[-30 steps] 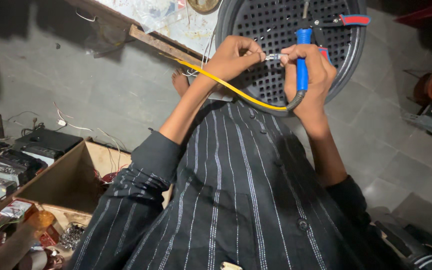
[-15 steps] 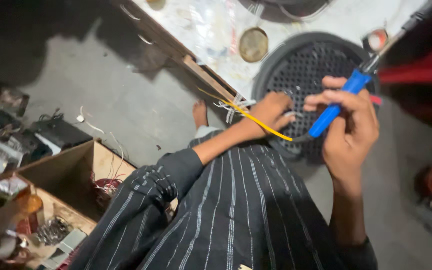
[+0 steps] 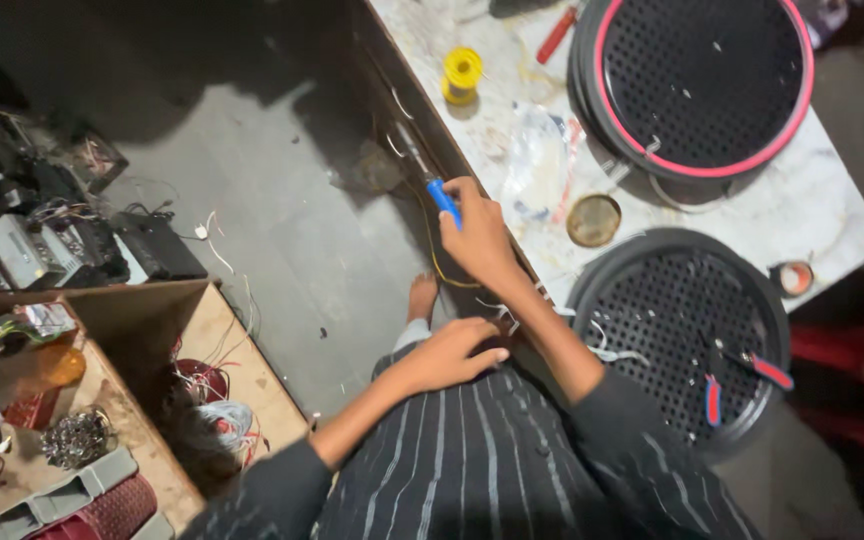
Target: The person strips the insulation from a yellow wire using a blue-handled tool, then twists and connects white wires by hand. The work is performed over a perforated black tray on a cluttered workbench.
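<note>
one blue-handled soldering iron is gripped in the right hand at the marble table's edge, while the left hand is rested loose and empty on the lap. its yellow cord could be snagged, or the striped cloth scorched.
</note>
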